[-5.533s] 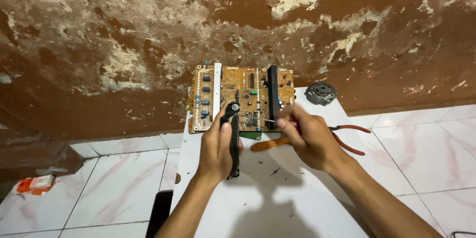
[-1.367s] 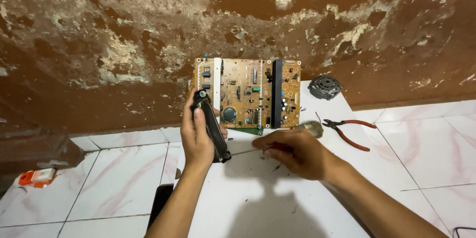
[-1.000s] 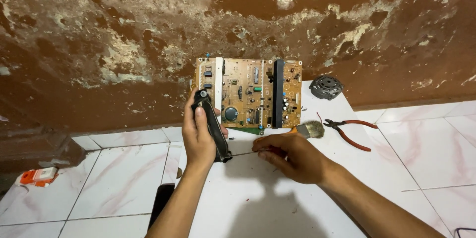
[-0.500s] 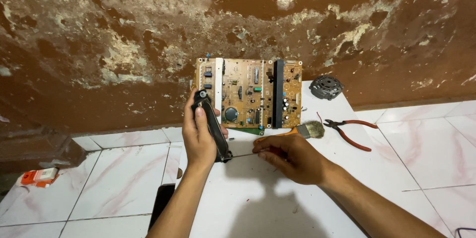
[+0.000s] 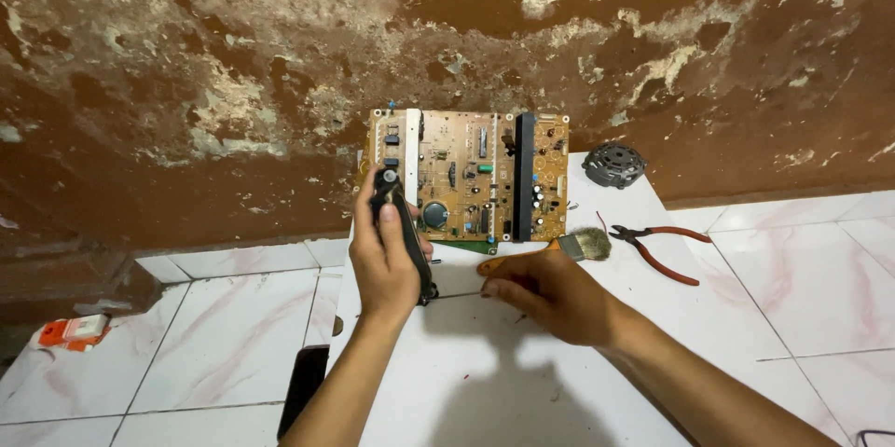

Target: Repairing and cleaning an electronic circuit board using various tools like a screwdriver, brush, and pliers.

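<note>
A tan circuit board (image 5: 466, 177) leans upright against the stained wall, standing on a white slab (image 5: 522, 382). My left hand (image 5: 380, 265) grips a long black tool (image 5: 403, 228) whose top end rests by the circuit board's lower left corner. My right hand (image 5: 555, 296) lies low on the slab, its fingertips pinched at the end of a thin metal rod (image 5: 459, 295) that runs from the black tool's lower end. Just behind my right hand lies an orange-handled brush (image 5: 576, 246).
Red-handled pliers (image 5: 664, 247) lie on the slab's right side. A round grey motor part (image 5: 613, 165) sits by the wall. An orange and white object (image 5: 73, 331) lies on the tiled floor at left. A black item (image 5: 303, 393) pokes out beside the slab's left edge.
Since 5.5 s ago my right hand has put down the brush and dropped to the slab. My left hand raised the black tool to the board's left. The last second shows almost no movement.
</note>
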